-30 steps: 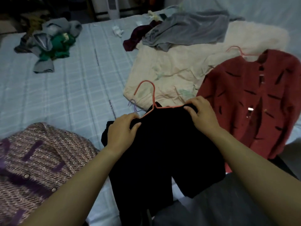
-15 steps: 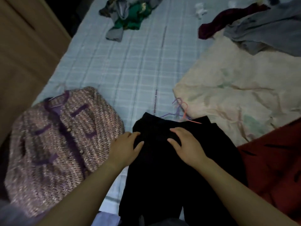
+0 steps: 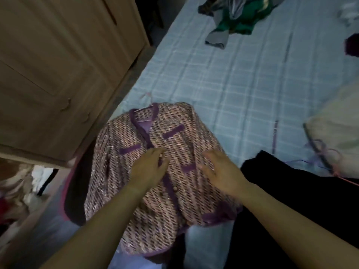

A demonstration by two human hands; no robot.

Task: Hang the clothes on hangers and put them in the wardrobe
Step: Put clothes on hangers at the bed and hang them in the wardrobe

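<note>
The tweed jacket (image 3: 155,162), pink-and-dark weave with purple trim, lies front-up on the bed (image 3: 242,90), at the edge nearest the wardrobe (image 3: 58,65). Both hands are over its buttoned front: the left hand (image 3: 149,167) on the wardrobe side, the right hand (image 3: 221,171) on the side away from it. The fingers of both are spread and relaxed and grip nothing. Whether they press the cloth or only hover is hard to tell through the blur.

A thin hanger seems to sit in the neckline already, with a pinkish hook (image 3: 146,94) poking out past the collar, though it is faint. The step in hand looks like picking this jacket up. One hand should probably take the hook while the other steadies a shoulder, since heavy tweed can slide off thin wire. The wardrobe doors look closed, so one hand must stay free for them. The black garment (image 3: 291,191), farther from the wardrobe, can wait.
</note>
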